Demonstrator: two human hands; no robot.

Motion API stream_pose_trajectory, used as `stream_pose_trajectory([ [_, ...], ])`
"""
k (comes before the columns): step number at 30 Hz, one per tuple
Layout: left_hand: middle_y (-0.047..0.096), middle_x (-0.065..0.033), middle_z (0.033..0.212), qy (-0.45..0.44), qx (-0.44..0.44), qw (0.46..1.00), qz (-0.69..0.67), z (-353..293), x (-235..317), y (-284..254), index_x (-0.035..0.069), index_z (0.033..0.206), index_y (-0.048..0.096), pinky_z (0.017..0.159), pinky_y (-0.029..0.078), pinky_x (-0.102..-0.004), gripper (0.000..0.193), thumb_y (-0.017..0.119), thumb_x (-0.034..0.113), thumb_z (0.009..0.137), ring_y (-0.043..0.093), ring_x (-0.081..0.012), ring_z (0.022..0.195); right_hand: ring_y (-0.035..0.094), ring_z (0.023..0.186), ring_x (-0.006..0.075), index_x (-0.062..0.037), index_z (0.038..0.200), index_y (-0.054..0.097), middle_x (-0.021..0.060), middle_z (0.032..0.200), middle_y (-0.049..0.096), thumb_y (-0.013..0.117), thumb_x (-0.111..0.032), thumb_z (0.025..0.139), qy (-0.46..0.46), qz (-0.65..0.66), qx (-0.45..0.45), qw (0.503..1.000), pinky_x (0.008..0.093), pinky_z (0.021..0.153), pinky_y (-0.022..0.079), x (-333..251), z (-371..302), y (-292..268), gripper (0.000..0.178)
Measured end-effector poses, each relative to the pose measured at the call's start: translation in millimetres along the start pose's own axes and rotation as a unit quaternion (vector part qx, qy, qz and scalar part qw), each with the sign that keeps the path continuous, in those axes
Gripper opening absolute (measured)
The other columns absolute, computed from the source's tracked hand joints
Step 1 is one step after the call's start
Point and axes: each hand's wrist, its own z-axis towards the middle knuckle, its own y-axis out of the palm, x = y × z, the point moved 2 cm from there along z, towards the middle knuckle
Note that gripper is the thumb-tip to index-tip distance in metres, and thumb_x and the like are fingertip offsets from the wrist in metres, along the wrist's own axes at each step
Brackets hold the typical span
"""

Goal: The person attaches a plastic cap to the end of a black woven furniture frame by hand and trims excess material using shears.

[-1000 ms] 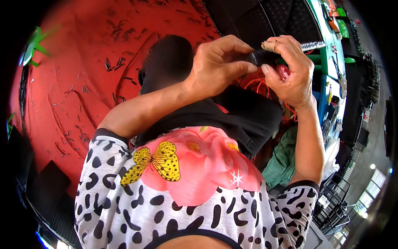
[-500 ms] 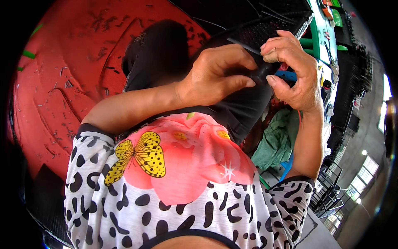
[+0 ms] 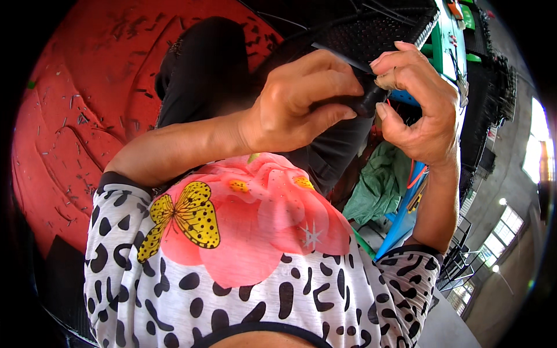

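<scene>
My left hand (image 3: pixel 301 98) is closed, with thumb and fingers pinching a dark black piece (image 3: pixel 365 103) whose kind I cannot make out. From the other side, my right hand (image 3: pixel 420 107) curls round the same piece, its thumb and bent fingers at the piece's right end. A tan wrap covers part of one right finger. Behind the hands lies a black woven panel (image 3: pixel 383 40) with a pale edge along its right side. A flat dark strip (image 3: pixel 336 55) slants above my left fingers; where it joins the held piece is hidden.
Red sheeting (image 3: pixel 64 133) strewn with many small black offcuts spreads at the left. My black-trousered leg (image 3: pixel 203 69) is beside it. A crumpled green cloth (image 3: pixel 377 185) lies below my right hand, near a blue bar (image 3: pixel 394 226). Green-edged shelving (image 3: pixel 455 35) stands far right.
The view has shifted slightly, and both hands sit a little farther right in it. Their grip on the black piece looks nearly the same. More of the blue bar shows beside my right forearm.
</scene>
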Motion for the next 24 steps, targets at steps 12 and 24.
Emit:
stream_pose_trajectory([
  [12,0.055,-0.0135,0.084,0.109,0.054,0.986,0.111,-1,3,6,-0.005,0.094,0.06,0.059,0.046,-0.0261,0.034,0.073,-0.005,0.062,0.056,-0.0204,0.072,0.059,0.084,0.0263,0.0031,0.075,0.054,0.014,0.084,0.058,0.053,-0.002,0.054,-0.034,0.057,0.098,0.993,0.0498,0.096,0.032,8,-14,17,0.022],
  [24,0.055,-0.0127,0.082,0.225,0.013,0.948,0.223,4,8,2,-0.003,0.098,0.06,0.052,0.042,-0.0269,0.038,0.07,-0.006,0.061,0.053,-0.0198,0.065,0.059,0.087,0.024,0.0026,0.078,0.056,0.0146,0.087,0.059,0.056,-0.013,0.071,-0.062,0.069,0.144,0.985,0.0465,0.098,0.031,14,-21,25,0.017],
])
